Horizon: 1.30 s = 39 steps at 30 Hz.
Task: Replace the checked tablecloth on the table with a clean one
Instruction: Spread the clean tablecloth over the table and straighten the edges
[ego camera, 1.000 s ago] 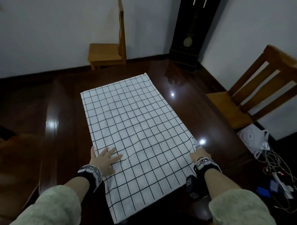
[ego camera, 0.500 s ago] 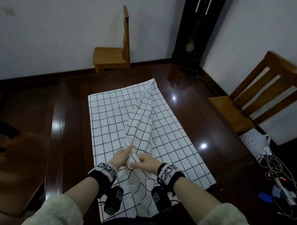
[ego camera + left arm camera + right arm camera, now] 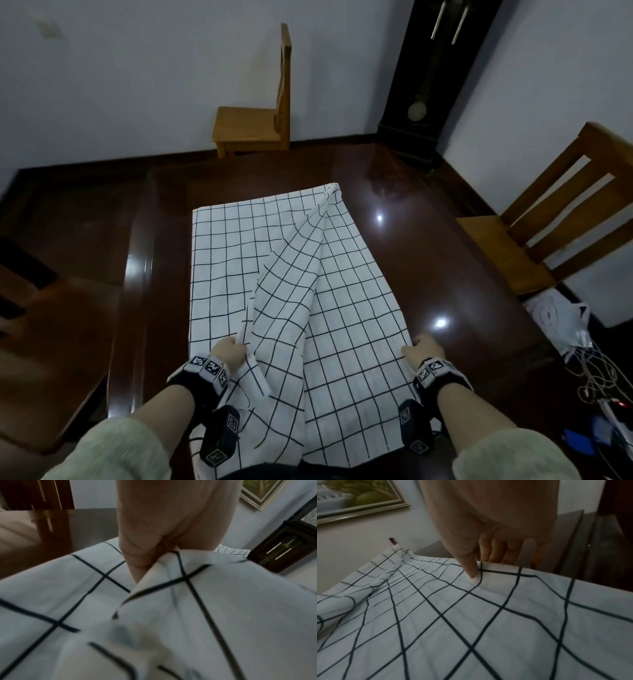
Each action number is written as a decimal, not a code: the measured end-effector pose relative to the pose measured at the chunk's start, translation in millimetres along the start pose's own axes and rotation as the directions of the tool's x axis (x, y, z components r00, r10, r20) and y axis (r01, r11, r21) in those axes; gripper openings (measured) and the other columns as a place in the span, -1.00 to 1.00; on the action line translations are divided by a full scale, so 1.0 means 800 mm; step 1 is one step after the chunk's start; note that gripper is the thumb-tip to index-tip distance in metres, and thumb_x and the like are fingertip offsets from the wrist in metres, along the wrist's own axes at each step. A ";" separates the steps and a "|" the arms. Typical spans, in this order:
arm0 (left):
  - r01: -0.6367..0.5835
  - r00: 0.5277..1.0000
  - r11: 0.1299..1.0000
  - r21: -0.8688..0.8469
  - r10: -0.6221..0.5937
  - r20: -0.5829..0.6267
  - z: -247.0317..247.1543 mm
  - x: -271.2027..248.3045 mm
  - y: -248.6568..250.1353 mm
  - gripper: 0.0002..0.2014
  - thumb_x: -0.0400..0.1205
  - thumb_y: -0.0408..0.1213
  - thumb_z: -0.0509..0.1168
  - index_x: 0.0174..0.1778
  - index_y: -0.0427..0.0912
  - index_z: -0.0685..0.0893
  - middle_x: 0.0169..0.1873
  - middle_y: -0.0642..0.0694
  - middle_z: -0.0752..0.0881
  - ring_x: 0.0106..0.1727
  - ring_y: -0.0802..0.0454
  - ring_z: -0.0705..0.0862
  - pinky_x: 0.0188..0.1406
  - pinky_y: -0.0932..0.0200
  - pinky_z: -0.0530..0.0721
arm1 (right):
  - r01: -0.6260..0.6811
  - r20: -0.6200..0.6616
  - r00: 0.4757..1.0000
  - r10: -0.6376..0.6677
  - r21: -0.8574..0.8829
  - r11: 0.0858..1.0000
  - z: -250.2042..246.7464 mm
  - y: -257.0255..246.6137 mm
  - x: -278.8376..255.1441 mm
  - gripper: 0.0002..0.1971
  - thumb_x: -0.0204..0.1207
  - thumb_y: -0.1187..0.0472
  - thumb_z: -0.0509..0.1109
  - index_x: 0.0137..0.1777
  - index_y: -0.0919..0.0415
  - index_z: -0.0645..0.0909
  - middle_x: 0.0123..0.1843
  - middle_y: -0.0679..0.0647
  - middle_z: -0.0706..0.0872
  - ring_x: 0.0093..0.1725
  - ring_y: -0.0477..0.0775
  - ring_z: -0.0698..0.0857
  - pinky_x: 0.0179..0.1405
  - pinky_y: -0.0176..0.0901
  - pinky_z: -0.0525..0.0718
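Note:
The white checked tablecloth (image 3: 236, 260) lies along the dark polished table (image 3: 428, 274), with a raised fold running from its far right corner down toward me. My left hand (image 3: 230, 350) pinches the near end of that fold; in the left wrist view its fingers (image 3: 137, 563) curl round the cloth's hem (image 3: 171, 574). My right hand (image 3: 423, 349) grips the cloth's right edge near the front, thumb (image 3: 471, 566) on top of the cloth (image 3: 488, 615) and the other fingers under the hem.
A wooden chair (image 3: 548, 226) stands at the table's right side and another chair (image 3: 260, 120) against the far wall. A dark pendulum clock (image 3: 431, 82) fills the corner. A plastic bag and tangled cables (image 3: 582, 349) lie on the floor at right. A brown seat (image 3: 58, 342) sits left.
Both hands met at the cloth's middle with the pulled-over edge; now the left hand keeps that fold while the right hand has moved back out to the cloth's right edge.

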<state>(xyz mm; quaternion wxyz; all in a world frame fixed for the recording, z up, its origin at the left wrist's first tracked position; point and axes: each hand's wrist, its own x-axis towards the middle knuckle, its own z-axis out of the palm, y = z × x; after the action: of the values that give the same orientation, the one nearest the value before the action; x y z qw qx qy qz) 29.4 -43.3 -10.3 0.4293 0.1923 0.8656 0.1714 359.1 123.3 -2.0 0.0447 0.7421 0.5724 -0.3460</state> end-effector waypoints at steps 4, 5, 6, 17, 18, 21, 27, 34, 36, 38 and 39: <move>0.001 1.000 0.998 -0.070 -0.001 0.007 0.004 -0.011 0.009 -0.82 0.67 -0.29 0.19 -0.12 -0.30 0.63 -0.21 -0.19 0.64 -0.02 -0.15 0.58 -0.03 0.14 0.47 | 0.104 -0.049 0.993 -0.105 -0.015 0.994 -0.001 -0.010 -0.009 -0.74 0.49 0.22 0.27 -0.43 0.17 0.38 -0.39 0.09 0.54 -0.34 0.12 0.52 -0.21 -0.16 0.57; -0.011 1.000 0.996 -0.089 0.011 0.005 0.003 -0.014 0.011 -0.84 0.68 -0.25 0.21 -0.14 -0.25 0.59 -0.16 -0.21 0.62 0.02 -0.14 0.54 0.02 0.13 0.44 | 0.133 -0.059 0.989 -0.132 0.003 0.991 0.000 -0.013 -0.015 -0.70 0.51 0.23 0.26 -0.46 0.18 0.35 -0.44 0.08 0.49 -0.39 0.10 0.48 -0.31 -0.19 0.49; -0.023 0.999 0.993 -0.113 0.026 0.028 0.001 -0.021 0.015 -0.84 0.68 -0.21 0.23 0.01 -0.24 0.59 0.02 -0.29 0.60 0.14 -0.17 0.53 0.11 0.11 0.43 | 0.159 -0.052 0.986 -0.158 0.018 0.987 0.003 -0.018 -0.020 -0.68 0.54 0.23 0.26 -0.46 0.20 0.38 -0.46 0.07 0.48 -0.40 0.09 0.47 -0.34 -0.20 0.44; -0.084 0.951 0.926 -0.368 0.185 0.247 0.015 -0.057 0.033 -0.02 0.48 0.12 0.45 0.67 -0.19 0.05 0.60 -0.25 0.27 0.53 -0.21 0.39 0.48 -0.06 0.43 | 0.522 0.155 0.836 -0.526 0.068 0.850 0.061 -0.108 -0.139 -0.90 0.38 0.12 0.53 -0.34 -0.02 0.72 -0.25 -0.06 0.80 -0.16 -0.09 0.75 -0.10 -0.22 0.69; -0.079 0.942 0.908 -0.412 0.204 0.268 0.019 -0.064 0.037 0.04 0.43 0.20 0.45 0.67 -0.18 0.04 0.59 -0.23 0.29 0.50 -0.19 0.42 0.42 -0.03 0.48 | 0.540 0.153 0.826 -0.542 0.059 0.840 0.067 -0.113 -0.149 -0.89 0.37 0.11 0.53 -0.36 -0.01 0.71 -0.28 -0.07 0.77 -0.17 -0.09 0.73 -0.13 -0.21 0.67; -0.018 0.913 0.883 -0.470 0.206 0.352 0.031 -0.079 0.047 -0.07 0.56 0.16 0.35 0.68 -0.17 -0.01 0.55 -0.25 0.34 0.33 -0.15 0.55 0.11 0.01 0.64 | 0.547 0.158 0.823 -0.545 0.036 0.836 0.085 -0.124 -0.173 -0.73 0.40 0.25 0.41 -0.46 -0.07 0.54 -0.32 -0.10 0.68 -0.15 -0.01 0.71 -0.20 -0.23 0.62; -0.230 0.916 0.898 -0.375 0.330 0.228 0.031 -0.082 0.046 -0.70 0.61 -0.16 0.35 0.08 -0.35 0.71 -0.09 -0.24 0.77 0.01 -0.17 0.74 0.13 -0.16 0.72 | 0.535 0.238 0.799 -0.552 0.139 0.834 0.094 -0.121 -0.185 -0.69 0.39 0.39 0.39 -0.44 0.01 0.44 -0.43 -0.12 0.48 -0.40 -0.15 0.46 -0.47 -0.44 0.41; -0.334 0.887 0.879 -0.341 0.415 0.202 0.025 -0.075 0.047 -0.72 0.63 -0.12 0.34 -0.04 -0.30 0.77 -0.09 -0.24 0.81 -0.03 -0.13 0.77 0.13 -0.09 0.72 | 0.479 0.343 0.759 -0.553 0.281 0.832 0.091 -0.116 -0.171 -0.66 0.43 0.32 0.46 -0.46 0.07 0.40 -0.43 -0.05 0.41 -0.39 -0.09 0.41 -0.36 -0.24 0.41; -0.289 0.891 0.877 -0.383 0.393 0.227 0.018 -0.071 0.044 -0.69 0.62 -0.06 0.34 -0.01 -0.27 0.78 -0.08 -0.23 0.82 0.01 -0.16 0.78 0.16 -0.15 0.71 | 0.409 0.380 0.764 -0.522 0.341 0.847 0.086 -0.117 -0.171 -0.66 0.49 0.05 0.47 -0.42 0.04 0.43 -0.45 -0.08 0.42 -0.42 -0.11 0.41 -0.38 -0.26 0.40; -0.252 0.885 0.866 -0.432 0.387 0.260 0.009 -0.069 0.042 -0.68 0.62 -0.04 0.34 -0.01 -0.26 0.76 -0.07 -0.22 0.82 0.03 -0.17 0.78 0.18 -0.16 0.71 | 0.287 0.414 0.773 -0.481 0.448 0.847 0.078 -0.123 -0.174 -0.68 0.57 -0.06 0.38 -0.35 0.05 0.50 -0.43 -0.07 0.45 -0.44 -0.13 0.42 -0.39 -0.33 0.41; -0.251 0.885 0.868 -0.429 0.385 0.261 0.005 -0.066 0.041 -0.68 0.61 -0.02 0.34 -0.01 -0.24 0.75 -0.07 -0.21 0.82 0.03 -0.16 0.78 0.19 -0.15 0.70 | 0.227 0.426 0.786 -0.448 0.476 0.850 0.073 -0.127 -0.176 -0.67 0.62 -0.11 0.29 -0.30 0.07 0.55 -0.41 -0.06 0.48 -0.43 -0.14 0.43 -0.41 -0.37 0.42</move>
<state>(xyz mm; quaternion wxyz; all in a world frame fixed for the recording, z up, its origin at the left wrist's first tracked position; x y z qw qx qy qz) 68.3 -39.3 38.4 0.5660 0.2730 0.6838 0.3709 228.0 15.7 66.3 -0.0183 0.4953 0.5811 -0.6456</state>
